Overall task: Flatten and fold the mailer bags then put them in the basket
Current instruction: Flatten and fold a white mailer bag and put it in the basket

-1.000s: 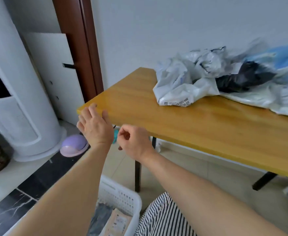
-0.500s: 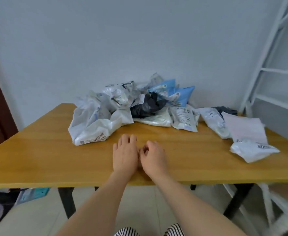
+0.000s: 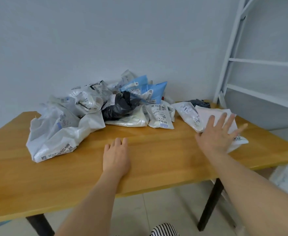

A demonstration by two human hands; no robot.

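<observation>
Right now your left hand lies palm down on the wooden table, near the middle of its near half, fingers relaxed and holding nothing. Your right hand reaches out to the right with its fingers straight and fanned wide, spread over a pale pink mailer bag and a white mailer bag that peeks out from under the palm on the near side; the hand grips neither (whether it actually presses on them or hovers just above is hard to tell, as the fingers are slightly blurred). Just left of the pink one lies a small white padded bag, and a dark grey bag sits behind it at the far right corner. Farther left, along the far edge of the table, the main heap is still crumpled: a large white bag at the left end, a black bag in the middle, blue bags at the back against the wall, and a white labelled bag on the near right side of the heap. A white metal frame stands to the right of the table. Striped fabric shows at the bottom edge between your forearms. No basket is in view.
</observation>
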